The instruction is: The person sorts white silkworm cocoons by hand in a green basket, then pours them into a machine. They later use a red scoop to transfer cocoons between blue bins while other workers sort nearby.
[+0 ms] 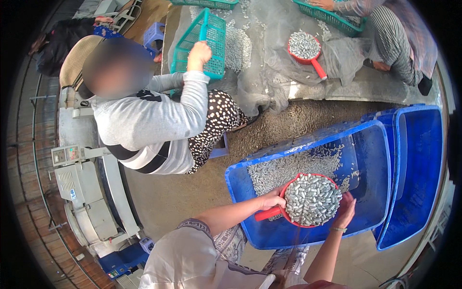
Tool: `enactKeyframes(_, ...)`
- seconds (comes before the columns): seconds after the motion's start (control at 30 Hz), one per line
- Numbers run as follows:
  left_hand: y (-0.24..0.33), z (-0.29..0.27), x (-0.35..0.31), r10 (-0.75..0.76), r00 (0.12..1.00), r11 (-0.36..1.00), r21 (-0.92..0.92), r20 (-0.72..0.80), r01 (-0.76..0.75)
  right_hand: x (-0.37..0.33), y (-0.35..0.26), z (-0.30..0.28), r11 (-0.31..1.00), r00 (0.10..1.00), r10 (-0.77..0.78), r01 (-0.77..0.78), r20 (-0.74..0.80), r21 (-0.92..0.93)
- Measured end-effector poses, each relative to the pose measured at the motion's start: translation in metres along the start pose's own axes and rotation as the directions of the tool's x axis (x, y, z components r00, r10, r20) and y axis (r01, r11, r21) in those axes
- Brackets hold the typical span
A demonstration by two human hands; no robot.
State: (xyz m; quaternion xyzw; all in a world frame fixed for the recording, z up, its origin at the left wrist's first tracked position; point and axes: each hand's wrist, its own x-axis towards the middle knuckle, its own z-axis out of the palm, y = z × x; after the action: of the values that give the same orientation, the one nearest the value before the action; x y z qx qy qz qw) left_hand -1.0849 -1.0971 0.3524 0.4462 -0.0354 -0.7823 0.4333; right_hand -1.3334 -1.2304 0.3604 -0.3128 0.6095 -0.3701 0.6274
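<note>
A round red dipper (312,224) heaped with small silvery-grey capsule-shaped pieces (313,198) is between my two hands, over the near part of a large blue tub (370,192). My left hand (273,198) is closed on the dipper's rim, where its short red handle (267,214) joins. Against the opposite side of the bowl, my right hand (345,211) cups it with bent fingers; part of that grip is hidden. More of the same pieces (298,166) cover the tub's far-left bottom, and a few stick to its wall.
Beside the tub stands a second blue tub (421,168). A seated person (154,125) at the left holds a green basket (211,43). On the raised, net-covered slab lies another filled red dipper (304,48); a second person (399,43) sits there. A grey machine (86,188) stands left.
</note>
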Motion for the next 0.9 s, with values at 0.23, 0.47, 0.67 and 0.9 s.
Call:
enactKeyframes(0.23,0.041,0.025,-0.015,0.183,0.983,0.983,0.003,0.016,-0.183,0.087,-0.115,0.072,0.361,0.712,-0.649,0.598,0.268,-0.716)
enactKeyframes(0.47,0.054,0.038,-0.028,0.220,0.974,0.973,-0.065,-0.046,-0.222,0.178,-0.128,0.128,-0.194,0.817,-0.303,0.452,0.491,-0.871)
enactKeyframes(0.67,0.066,0.038,-0.042,0.095,0.979,0.963,-0.234,-0.182,-0.137,0.168,-0.140,0.200,-0.173,0.951,-0.272,0.103,0.148,-0.980)
enactKeyframes(0.9,0.120,0.031,-0.024,0.286,0.897,0.856,-0.331,-0.338,-0.398,0.170,-0.122,0.212,-0.073,0.862,-0.507,-0.054,-0.009,-0.996)
